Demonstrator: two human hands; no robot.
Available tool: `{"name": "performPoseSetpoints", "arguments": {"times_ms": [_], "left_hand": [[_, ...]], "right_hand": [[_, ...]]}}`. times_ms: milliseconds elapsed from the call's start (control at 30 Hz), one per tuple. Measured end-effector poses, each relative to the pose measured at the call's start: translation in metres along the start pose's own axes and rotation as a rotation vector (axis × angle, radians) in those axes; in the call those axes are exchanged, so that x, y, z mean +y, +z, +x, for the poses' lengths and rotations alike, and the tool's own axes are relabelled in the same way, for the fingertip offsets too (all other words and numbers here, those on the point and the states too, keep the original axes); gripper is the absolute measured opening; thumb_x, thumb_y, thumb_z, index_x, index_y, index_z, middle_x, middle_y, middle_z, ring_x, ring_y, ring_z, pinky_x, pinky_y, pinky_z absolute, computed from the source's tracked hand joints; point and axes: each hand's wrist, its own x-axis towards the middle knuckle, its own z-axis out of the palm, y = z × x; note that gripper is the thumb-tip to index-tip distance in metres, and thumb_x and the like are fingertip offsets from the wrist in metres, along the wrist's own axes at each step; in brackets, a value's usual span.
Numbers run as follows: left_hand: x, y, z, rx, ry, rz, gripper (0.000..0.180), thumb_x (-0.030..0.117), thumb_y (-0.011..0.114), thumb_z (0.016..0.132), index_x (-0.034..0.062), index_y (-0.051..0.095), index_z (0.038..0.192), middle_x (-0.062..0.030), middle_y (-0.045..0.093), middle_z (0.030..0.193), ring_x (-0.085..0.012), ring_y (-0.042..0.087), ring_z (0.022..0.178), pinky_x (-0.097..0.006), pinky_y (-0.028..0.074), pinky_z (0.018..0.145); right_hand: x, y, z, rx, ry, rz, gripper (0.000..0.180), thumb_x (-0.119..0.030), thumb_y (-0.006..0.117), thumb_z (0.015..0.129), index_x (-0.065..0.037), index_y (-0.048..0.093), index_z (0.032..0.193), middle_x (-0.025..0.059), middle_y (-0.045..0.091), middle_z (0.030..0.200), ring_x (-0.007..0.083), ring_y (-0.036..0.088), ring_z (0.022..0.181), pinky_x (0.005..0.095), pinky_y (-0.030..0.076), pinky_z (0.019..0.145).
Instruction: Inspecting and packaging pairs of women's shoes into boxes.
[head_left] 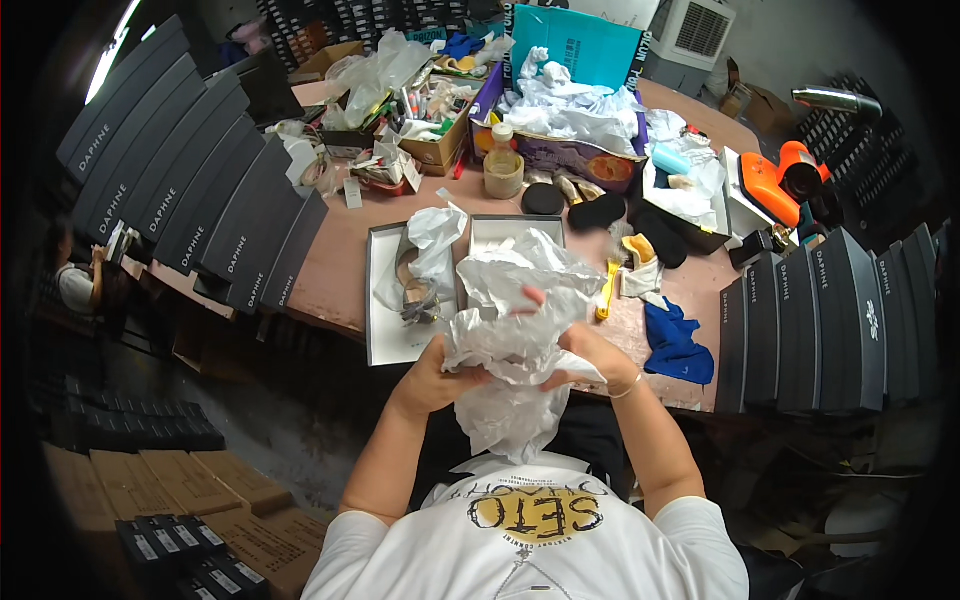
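A sheet of crumpled white tissue paper (515,330) spreads between my hands, over the table's front edge. My left hand (440,380) is closed on its left side. At the right, my right hand (592,362) grips the paper too, some fingers hidden behind it. Just beyond my left hand lies an open shoe box (385,342). Inside it sits a shoe (413,290) with a bow-like ornament, partly covered by white tissue (437,232). A second white-lined box part (515,222) lies beside it, largely hidden by the paper.
Stacked dark shoe boxes (185,200) flank the table on the left, with more boxes (800,330) at the right. A yellow brush (607,290) and a blue cloth (678,342) lie right of my hands. Farther back are a glass jar (503,165) and a purple carton (560,155) of tissue.
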Motion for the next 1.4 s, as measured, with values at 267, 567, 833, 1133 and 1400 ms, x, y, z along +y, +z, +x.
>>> {"name": "performPoseSetpoints", "arguments": {"times_ms": [267, 567, 833, 1133, 1400], "left_hand": [[0.001, -0.035, -0.01, -0.035, 0.009, -0.001, 0.053, -0.013, 0.063, 0.076, 0.0002, 0.05, 0.126, -0.0075, 0.059, 0.118, -0.0172, 0.055, 0.11, -0.033, 0.044, 0.094], [0.001, -0.009, -0.014, 0.237, -0.288, 0.339, 0.038, 0.007, 0.067, 0.083, -0.0002, 0.057, 0.119, -0.0075, 0.062, 0.112, -0.0188, 0.058, 0.103, -0.032, 0.047, 0.089], [0.027, -0.032, -0.046, 0.035, 0.283, 0.408, 0.033, 0.023, 0.067, 0.079, 0.0025, 0.066, 0.105, -0.0134, 0.066, 0.109, -0.0246, 0.062, 0.104, -0.034, 0.046, 0.092], [0.055, 0.035, -0.119, 0.493, 0.312, 0.914, 0.051, -0.006, 0.054, 0.076, 0.0014, 0.052, 0.126, -0.0198, 0.061, 0.111, -0.031, 0.062, 0.098, -0.036, 0.049, 0.085], [0.042, 0.022, -0.159, 0.365, 0.104, 0.086, 0.098, 0.044, 0.069, 0.08, 0.0025, 0.014, 0.149, -0.0111, 0.039, 0.139, -0.0185, 0.038, 0.125, -0.03, 0.03, 0.104]], "right_hand": [[-0.035, 0.007, 0.019, -0.208, -0.13, -0.275, 0.067, -0.013, 0.083, 0.067, -0.005, 0.053, 0.126, 0.0078, 0.058, 0.117, 0.0176, 0.047, 0.117, 0.0327, 0.034, 0.103], [-0.002, 0.016, 0.025, 0.178, -0.235, -0.305, 0.028, -0.009, 0.074, 0.075, -0.004, 0.059, 0.098, 0.001, 0.059, 0.09, 0.0081, 0.054, 0.085, 0.0256, 0.044, 0.076], [0.002, -0.041, -0.012, -0.225, -0.183, -0.583, 0.023, -0.004, 0.068, 0.071, 0.0, 0.064, 0.094, 0.0156, 0.06, 0.102, 0.0275, 0.057, 0.099, 0.038, 0.046, 0.084], [-0.024, 0.099, 0.069, -0.745, 0.14, -0.466, 0.061, -0.013, 0.068, 0.08, 0.003, 0.045, 0.134, 0.0151, 0.052, 0.128, 0.0213, 0.047, 0.116, 0.0341, 0.037, 0.097], [0.008, 0.095, 0.098, -0.543, -0.003, -0.556, 0.035, -0.002, 0.062, 0.084, 0.003, 0.058, 0.118, 0.008, 0.064, 0.105, 0.0132, 0.058, 0.089, 0.0269, 0.049, 0.079]]}}
